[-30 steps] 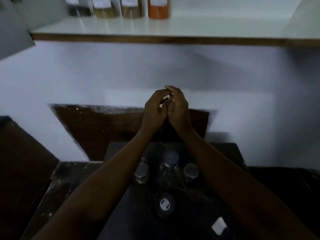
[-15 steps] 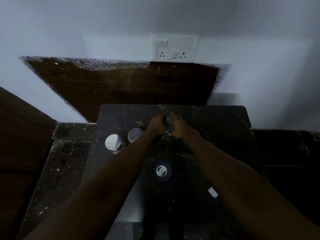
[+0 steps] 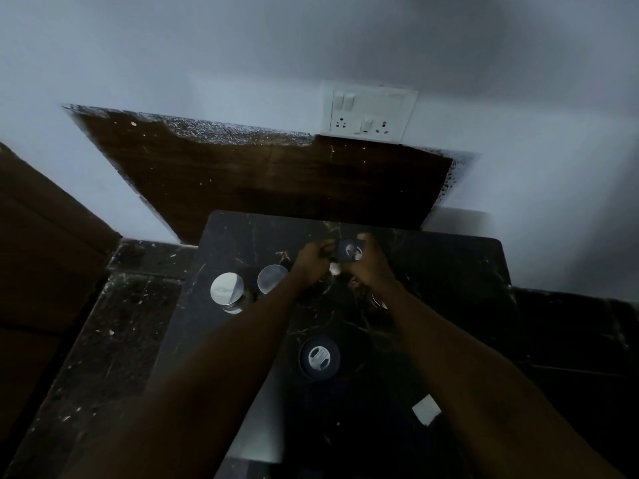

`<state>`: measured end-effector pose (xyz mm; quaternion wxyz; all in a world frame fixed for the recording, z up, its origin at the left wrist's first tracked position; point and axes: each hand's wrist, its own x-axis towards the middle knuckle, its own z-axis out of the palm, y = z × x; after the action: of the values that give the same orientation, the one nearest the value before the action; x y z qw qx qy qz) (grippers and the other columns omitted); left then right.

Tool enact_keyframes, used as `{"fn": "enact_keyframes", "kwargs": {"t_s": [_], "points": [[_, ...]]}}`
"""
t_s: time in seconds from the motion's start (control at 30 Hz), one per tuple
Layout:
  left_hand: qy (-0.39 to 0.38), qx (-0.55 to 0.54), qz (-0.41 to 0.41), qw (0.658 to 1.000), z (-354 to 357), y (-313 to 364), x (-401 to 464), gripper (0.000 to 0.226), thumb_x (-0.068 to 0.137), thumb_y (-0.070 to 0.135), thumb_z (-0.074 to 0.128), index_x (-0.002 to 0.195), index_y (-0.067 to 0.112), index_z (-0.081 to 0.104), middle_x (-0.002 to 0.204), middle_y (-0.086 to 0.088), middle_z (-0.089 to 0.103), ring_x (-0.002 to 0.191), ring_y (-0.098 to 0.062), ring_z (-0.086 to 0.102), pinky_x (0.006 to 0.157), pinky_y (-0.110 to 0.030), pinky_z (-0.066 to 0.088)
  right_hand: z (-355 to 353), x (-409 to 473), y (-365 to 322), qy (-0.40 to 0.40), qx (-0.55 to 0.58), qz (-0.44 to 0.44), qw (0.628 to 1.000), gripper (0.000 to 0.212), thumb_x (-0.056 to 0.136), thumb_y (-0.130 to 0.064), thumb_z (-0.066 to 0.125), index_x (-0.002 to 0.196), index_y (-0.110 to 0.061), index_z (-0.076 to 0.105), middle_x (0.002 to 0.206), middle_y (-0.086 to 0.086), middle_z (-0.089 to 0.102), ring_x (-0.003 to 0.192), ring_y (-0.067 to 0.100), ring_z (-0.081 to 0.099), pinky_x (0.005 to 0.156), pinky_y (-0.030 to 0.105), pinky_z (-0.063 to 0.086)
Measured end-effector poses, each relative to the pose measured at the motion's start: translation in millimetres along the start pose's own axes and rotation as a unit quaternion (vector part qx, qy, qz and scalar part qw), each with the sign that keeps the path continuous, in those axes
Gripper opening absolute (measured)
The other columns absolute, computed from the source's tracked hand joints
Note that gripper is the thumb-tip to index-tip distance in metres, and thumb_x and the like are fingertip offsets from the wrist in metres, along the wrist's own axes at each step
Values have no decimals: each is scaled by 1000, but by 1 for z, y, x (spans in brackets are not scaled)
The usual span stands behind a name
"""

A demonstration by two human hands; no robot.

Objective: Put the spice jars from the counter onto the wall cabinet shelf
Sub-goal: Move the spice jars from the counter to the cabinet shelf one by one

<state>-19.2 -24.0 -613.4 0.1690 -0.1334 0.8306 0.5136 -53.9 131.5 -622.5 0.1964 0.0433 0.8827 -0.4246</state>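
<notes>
Both my hands meet around one dark-lidded spice jar [image 3: 350, 251] at the far middle of the black marble counter [image 3: 449, 271]. My left hand [image 3: 311, 266] closes on its left side and my right hand [image 3: 368, 267] on its right side. Two silver-lidded jars [image 3: 227, 292] [image 3: 272, 279] stand to the left of my left wrist. Another dark-lidded jar [image 3: 318, 357] stands nearer to me between my forearms. A sliver of one more jar [image 3: 377, 301] shows beside my right forearm. The wall cabinet shelf is out of view.
A white switch and socket plate [image 3: 368, 114] is on the wall above a brown wooden panel [image 3: 276, 188]. A small white piece [image 3: 426, 408] lies on the counter near my right forearm. A lower dark speckled ledge [image 3: 114, 323] runs on the left.
My view has tipped down from the shelf to the counter. Both hands came down from in front of the wall and closed around a jar at the far middle.
</notes>
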Motion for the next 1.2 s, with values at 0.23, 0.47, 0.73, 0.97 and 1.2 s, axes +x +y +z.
{"fn": "enact_keyframes", "kwargs": {"t_s": [0.23, 0.47, 0.73, 0.97, 1.2], "points": [[33, 12, 98, 995, 1, 21, -21, 62, 86, 8, 77, 144, 9, 54, 133, -4, 65, 122, -14, 62, 106, -32, 49, -22, -14, -17, 19, 186, 28, 982, 22, 84, -41, 81, 82, -21, 74, 72, -6, 77, 62, -1, 74, 52, 14, 55], [93, -143, 86, 981, -9, 25, -40, 49, 92, -5, 66, 139, 2, 55, 123, -5, 66, 114, -16, 65, 96, -23, 56, -51, -26, -37, -44, 295, 76, 952, 43, 109, -21, 44, 147, -1, 47, 142, 21, 56, 132, 37, 56, 102, 45, 50], [91, -222, 107, 965, -16, 54, -60, 42, 99, 4, 61, 141, 6, 58, 130, -8, 71, 120, -22, 69, 101, -38, 57, -60, -56, -45, 37, 252, -14, 967, 37, 101, -13, 60, 138, -8, 61, 133, 13, 65, 120, 28, 66, 100, 45, 58], [229, -226, 201, 925, -26, 92, -104, 32, 97, 3, 62, 128, 8, 71, 120, -1, 76, 114, -13, 73, 100, -32, 60, -78, -105, -87, 123, 243, -135, 953, 43, 99, -17, 64, 141, -12, 61, 135, 7, 68, 123, 23, 66, 102, 49, 57], [351, -184, 357, 846, -69, 186, -160, 33, 98, 1, 62, 130, 4, 69, 126, -8, 72, 119, -20, 69, 103, -35, 58, -140, -166, -176, 262, 221, -312, 886, 41, 95, -20, 70, 136, -16, 67, 122, -2, 72, 101, -13, 64, 88, 3, 51]]}}
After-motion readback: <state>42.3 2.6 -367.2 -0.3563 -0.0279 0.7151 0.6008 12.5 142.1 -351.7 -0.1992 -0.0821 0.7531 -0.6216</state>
